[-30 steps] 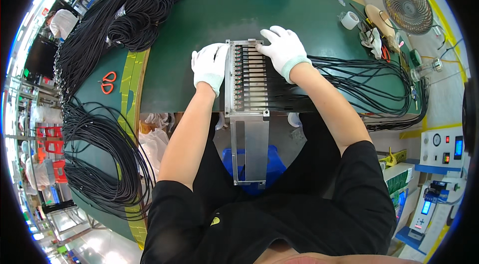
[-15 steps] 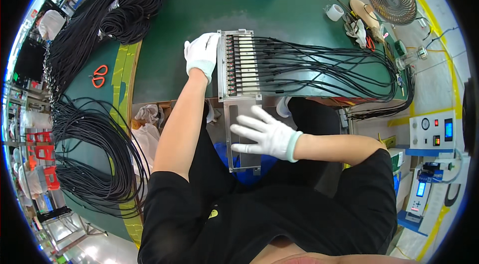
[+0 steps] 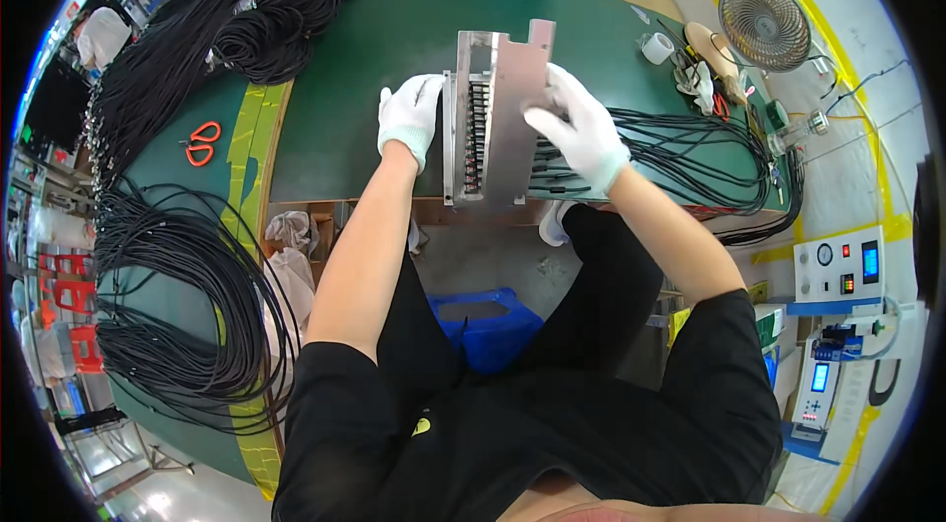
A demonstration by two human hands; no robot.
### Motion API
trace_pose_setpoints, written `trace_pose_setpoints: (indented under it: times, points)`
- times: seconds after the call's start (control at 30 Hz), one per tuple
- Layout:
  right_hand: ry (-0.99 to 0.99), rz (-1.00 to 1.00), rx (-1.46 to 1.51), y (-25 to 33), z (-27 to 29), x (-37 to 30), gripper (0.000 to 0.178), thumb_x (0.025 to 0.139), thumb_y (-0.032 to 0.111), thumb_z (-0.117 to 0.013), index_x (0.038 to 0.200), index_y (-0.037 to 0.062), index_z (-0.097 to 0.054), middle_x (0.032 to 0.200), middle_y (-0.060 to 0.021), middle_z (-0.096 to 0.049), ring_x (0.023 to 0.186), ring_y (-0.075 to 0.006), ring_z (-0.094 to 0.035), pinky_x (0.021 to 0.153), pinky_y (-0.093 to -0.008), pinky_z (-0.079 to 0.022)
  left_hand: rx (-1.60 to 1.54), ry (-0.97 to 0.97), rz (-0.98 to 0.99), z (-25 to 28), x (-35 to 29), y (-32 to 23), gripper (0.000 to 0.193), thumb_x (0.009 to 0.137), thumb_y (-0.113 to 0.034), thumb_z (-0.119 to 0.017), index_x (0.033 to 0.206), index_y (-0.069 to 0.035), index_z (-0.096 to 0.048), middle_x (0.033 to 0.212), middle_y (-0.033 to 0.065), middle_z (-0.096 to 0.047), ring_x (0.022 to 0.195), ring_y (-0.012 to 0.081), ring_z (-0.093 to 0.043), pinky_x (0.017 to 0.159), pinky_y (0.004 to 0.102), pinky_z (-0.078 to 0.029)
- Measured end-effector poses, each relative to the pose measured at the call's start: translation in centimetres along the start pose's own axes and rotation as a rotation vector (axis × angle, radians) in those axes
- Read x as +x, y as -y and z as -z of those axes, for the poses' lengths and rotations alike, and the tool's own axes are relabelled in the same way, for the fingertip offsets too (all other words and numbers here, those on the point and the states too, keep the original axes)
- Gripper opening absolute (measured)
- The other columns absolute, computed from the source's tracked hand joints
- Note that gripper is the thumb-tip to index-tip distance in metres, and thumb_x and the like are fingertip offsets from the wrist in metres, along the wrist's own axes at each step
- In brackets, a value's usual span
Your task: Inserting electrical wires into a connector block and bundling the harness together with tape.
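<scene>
A long metal fixture (image 3: 449,152) lies on the green table in front of me, holding a row of black cable ends (image 3: 475,138). Its metal cover plate (image 3: 517,118) is tilted up over the fixture's right part and hides much of the row. My left hand (image 3: 408,116), in a white glove, grips the fixture's left edge near its far end. My right hand (image 3: 583,133), gloved too, holds the cover plate's right edge, thumb across its face and the other fingers partly hidden. Black cables (image 3: 680,147) run from the fixture to the right.
Large bundles of black cable (image 3: 187,315) lie at the left, beside orange-handled scissors (image 3: 202,143). A tape roll (image 3: 657,49), tools and a fan (image 3: 765,21) are at the far right. Below the table edge sits a blue bin (image 3: 493,325). Control boxes (image 3: 838,271) stand at the right.
The metal cover plate, which extended toward me past the table edge, is now raised over the fixture. My right hand has moved from open over my lap up to the plate and gripped it.
</scene>
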State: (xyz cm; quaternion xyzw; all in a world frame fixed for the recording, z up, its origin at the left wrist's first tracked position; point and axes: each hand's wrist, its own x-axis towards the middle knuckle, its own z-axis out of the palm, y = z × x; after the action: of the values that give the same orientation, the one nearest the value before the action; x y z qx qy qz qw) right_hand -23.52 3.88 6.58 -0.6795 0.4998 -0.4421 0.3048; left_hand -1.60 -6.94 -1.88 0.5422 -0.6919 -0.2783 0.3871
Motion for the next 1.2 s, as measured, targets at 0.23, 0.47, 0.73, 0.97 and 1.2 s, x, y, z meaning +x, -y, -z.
trace_pose_setpoints:
  times: [0.23,0.47,0.73,0.97,1.2]
  points:
    - [-0.011,0.331,-0.777,-4.7,-0.8,2.4,0.035,0.083,0.028,-0.065,0.112,0.0079,-0.063,0.103,-0.0148,-0.065,0.102,-0.0344,-0.058,0.089,-0.0422,-0.048,-0.048,-0.059,-0.183,0.0,-0.3,0.7,0.034,0.096,-0.026,-0.045,0.108,-0.005,-0.069,0.112,0.0113,-0.069,0.107,0.0289,-0.061,0.095,0.0347,-0.045]
    - [0.212,0.265,-1.062,-4.6,-4.1,2.5,0.064,0.092,0.045,-0.052,0.138,0.0005,-0.044,0.145,-0.0180,-0.044,0.137,-0.0318,-0.036,0.115,-0.0473,-0.021,-0.035,0.025,-0.085,0.6,0.7,0.5,0.032,0.097,-0.022,-0.042,0.111,-0.007,-0.067,0.116,0.0114,-0.065,0.111,0.0295,-0.059,0.097,0.0368,-0.043]
    - [0.257,0.150,-1.091,-4.8,-5.8,2.6,0.075,0.094,0.054,-0.045,0.143,-0.0018,-0.039,0.151,-0.0190,-0.036,0.142,-0.0315,-0.029,0.118,-0.0465,-0.017,0.343,-0.026,-0.299,-1.2,-0.3,4.5,0.037,0.099,-0.034,-0.038,0.116,-0.017,-0.066,0.123,0.0045,-0.063,0.116,0.0257,-0.056,0.115,0.0473,-0.024]
    - [0.220,0.247,-1.072,-4.4,-4.9,0.0,0.072,0.092,0.055,-0.048,0.137,-0.0011,-0.047,0.143,-0.0188,-0.047,0.138,-0.0308,-0.036,0.117,-0.0471,-0.019,0.096,0.021,-0.092,0.0,-0.5,0.2,0.033,0.097,-0.034,-0.046,0.109,-0.013,-0.069,0.109,0.0088,-0.069,0.104,0.0292,-0.062,0.113,0.0440,-0.025]
    - [0.182,0.240,-1.041,-4.5,-5.1,0.0,0.074,0.090,0.055,-0.051,0.138,-0.0013,-0.045,0.143,-0.0190,-0.046,0.138,-0.0310,-0.036,0.117,-0.0481,-0.019,0.093,0.004,-0.120,0.1,-0.3,0.1,0.034,0.096,-0.036,-0.047,0.108,-0.015,-0.070,0.109,0.0079,-0.070,0.105,0.0290,-0.062,0.113,0.0462,-0.025]
